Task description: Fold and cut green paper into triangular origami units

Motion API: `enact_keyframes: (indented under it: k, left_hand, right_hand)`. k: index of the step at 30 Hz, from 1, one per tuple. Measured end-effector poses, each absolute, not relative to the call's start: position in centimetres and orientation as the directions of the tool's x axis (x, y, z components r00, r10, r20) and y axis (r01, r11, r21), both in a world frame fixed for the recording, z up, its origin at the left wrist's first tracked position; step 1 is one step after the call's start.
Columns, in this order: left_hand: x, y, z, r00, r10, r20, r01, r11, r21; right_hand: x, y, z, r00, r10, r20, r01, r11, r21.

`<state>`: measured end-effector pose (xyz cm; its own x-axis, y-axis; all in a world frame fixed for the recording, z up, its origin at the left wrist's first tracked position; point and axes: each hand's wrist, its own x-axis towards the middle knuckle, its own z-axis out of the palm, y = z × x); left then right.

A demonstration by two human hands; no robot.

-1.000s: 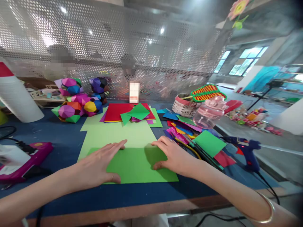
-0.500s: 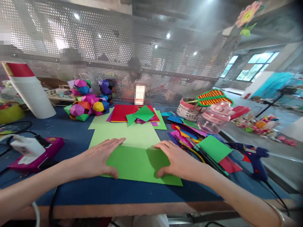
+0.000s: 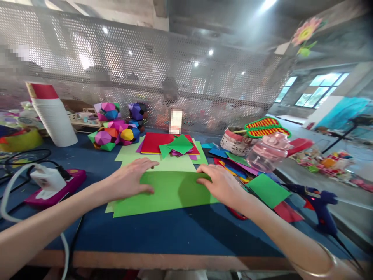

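A bright green sheet of paper (image 3: 166, 194) lies at a slant on the table, partly over a pale green sheet (image 3: 175, 165). My left hand (image 3: 131, 177) is at its left side, fingers reaching forward and the thumb spread from them. Over the sheet's right end is my right hand (image 3: 223, 184), its curved fingers near the far edge and a gap between them and the thumb. Neither hand visibly grips the paper. Beyond it, a red stack of paper (image 3: 154, 143) carries small green paper pieces (image 3: 182, 144).
Left are a purple power strip (image 3: 77, 179), stacked white cups (image 3: 55, 120) and folded paper balls (image 3: 106, 136). To the right are loose coloured papers (image 3: 269, 190), a pink bottle (image 3: 269, 151), a woven basket (image 3: 236, 140) and a blue glue gun (image 3: 322, 206). The table's front edge (image 3: 140, 259) runs below.
The bright green sheet has turned, its right end swinging away from me. Both hands have moved slightly farther up the table. The whole view has shifted a little.
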<state>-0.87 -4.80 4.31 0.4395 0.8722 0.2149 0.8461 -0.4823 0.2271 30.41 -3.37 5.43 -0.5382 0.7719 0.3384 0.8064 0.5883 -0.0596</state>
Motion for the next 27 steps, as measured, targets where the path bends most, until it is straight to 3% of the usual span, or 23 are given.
enact_keyframes:
  k: [5, 10, 13, 16, 20, 27]
  left_hand:
    - [-0.4, -3.2, 4.6, 0.421, 0.757, 0.500, 0.837, -0.537, 0.109]
    - [0.1, -4.7, 4.3, 0.542, 0.468, 0.698, 0.760, -0.627, -0.170]
    - [0.0, -5.7, 4.2, 0.573, 0.400, 0.716, 0.740, -0.627, -0.242]
    - [-0.1, -6.4, 4.2, 0.589, 0.373, 0.717, 0.743, -0.599, -0.299]
    - [-0.3, -6.5, 4.2, 0.602, 0.396, 0.694, 0.747, -0.585, -0.315]
    - [-1.4, -4.8, 2.7, 0.505, 0.541, 0.673, 0.799, -0.589, -0.125]
  right_hand:
    - [29.3, -0.8, 4.2, -0.526, 0.578, 0.624, 0.770, 0.635, 0.062]
    - [29.7, -1.4, 2.6, -0.553, 0.483, 0.678, 0.720, 0.687, 0.098]
    - [30.2, -2.2, 2.0, -0.547, 0.458, 0.701, 0.707, 0.701, 0.093]
    - [30.2, -2.6, 1.8, -0.536, 0.436, 0.723, 0.709, 0.697, 0.105]
    - [30.0, -2.9, 1.9, -0.532, 0.319, 0.784, 0.702, 0.684, 0.199]
    - [30.3, -2.4, 1.9, -0.544, 0.223, 0.809, 0.702, 0.649, 0.293]
